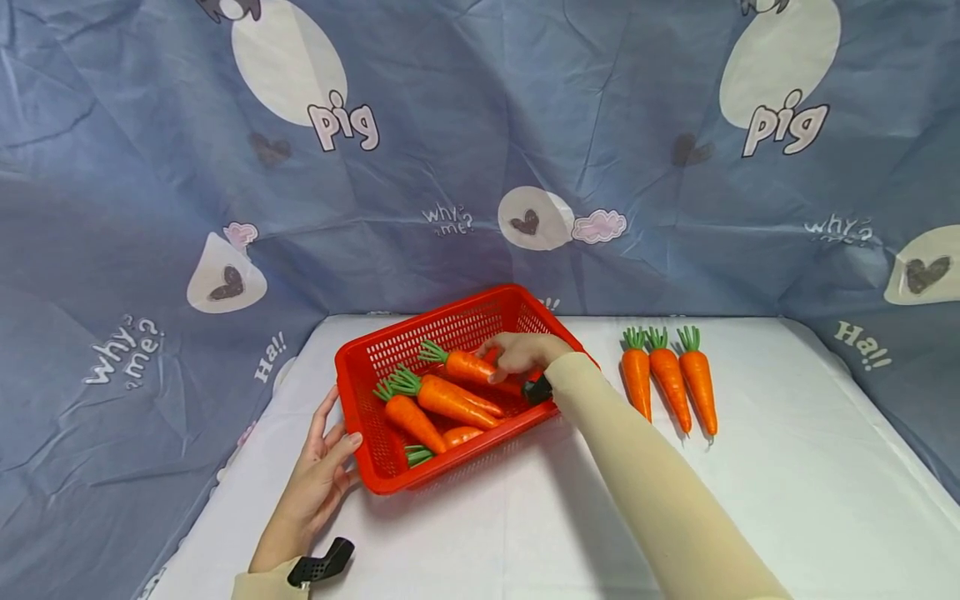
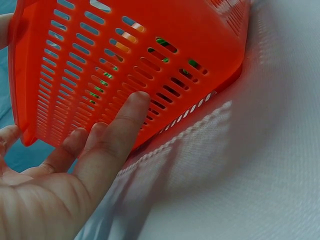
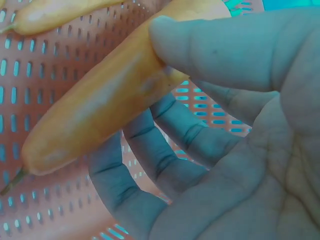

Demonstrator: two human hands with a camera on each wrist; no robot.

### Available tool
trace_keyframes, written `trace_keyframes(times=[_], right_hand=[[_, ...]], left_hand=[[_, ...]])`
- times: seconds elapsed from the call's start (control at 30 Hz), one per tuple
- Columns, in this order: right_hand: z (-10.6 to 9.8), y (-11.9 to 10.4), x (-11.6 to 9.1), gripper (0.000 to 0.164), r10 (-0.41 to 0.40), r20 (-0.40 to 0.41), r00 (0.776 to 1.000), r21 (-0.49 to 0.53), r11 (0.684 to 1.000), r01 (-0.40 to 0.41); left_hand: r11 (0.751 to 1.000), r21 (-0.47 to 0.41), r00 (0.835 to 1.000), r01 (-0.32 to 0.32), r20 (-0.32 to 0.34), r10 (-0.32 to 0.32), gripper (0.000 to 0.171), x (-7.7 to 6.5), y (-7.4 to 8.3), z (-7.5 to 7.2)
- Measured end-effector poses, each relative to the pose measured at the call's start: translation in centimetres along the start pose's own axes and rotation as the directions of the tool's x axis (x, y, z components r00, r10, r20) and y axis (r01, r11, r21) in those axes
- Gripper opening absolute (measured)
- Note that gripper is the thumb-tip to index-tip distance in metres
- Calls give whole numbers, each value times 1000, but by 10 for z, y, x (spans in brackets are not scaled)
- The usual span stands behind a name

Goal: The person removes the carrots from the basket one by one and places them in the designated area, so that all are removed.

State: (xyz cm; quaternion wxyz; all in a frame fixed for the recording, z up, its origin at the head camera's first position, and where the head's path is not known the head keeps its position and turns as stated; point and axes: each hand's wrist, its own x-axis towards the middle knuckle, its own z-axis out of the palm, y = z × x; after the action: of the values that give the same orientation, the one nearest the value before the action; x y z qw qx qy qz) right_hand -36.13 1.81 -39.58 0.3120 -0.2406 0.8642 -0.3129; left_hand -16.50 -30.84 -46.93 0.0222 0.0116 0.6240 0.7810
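Note:
A red plastic basket [image 1: 450,467] with slotted walls stands tilted slightly across the white table, several orange carrots [image 1: 453,402] with green tops lying inside. My left hand [image 1: 318,479] holds the basket's left end, thumb over the rim; in the left wrist view, fingers [image 2: 117,130] press against its outer wall. Reaching into the basket, my right hand [image 1: 525,354] grips a carrot [image 3: 95,110] between the thumb on top and curled fingers beneath. The held carrot's tip points left in the right wrist view, and its upper part is partly covered by the thumb.
Three carrots [image 1: 666,379] lie side by side on the table [image 1: 787,467], to the right of the basket, tops away from me. A blue patterned cloth [image 1: 420,150] hangs behind the table and along its sides. My right forearm crosses the table's middle.

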Motion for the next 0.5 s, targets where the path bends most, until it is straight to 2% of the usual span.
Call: trace_keyframes(times=[0.17, 0.5], right_hand=[[-3, -5, -6, 56, -4, 7, 1000, 58, 998, 3], [-10, -14, -20, 58, -28, -30, 999, 86, 996, 31]], left_hand=[[1000, 4, 1000, 9, -16, -9, 83, 0, 1, 1], [1000, 5, 1000, 13, -19, -13, 84, 0, 1, 1]])
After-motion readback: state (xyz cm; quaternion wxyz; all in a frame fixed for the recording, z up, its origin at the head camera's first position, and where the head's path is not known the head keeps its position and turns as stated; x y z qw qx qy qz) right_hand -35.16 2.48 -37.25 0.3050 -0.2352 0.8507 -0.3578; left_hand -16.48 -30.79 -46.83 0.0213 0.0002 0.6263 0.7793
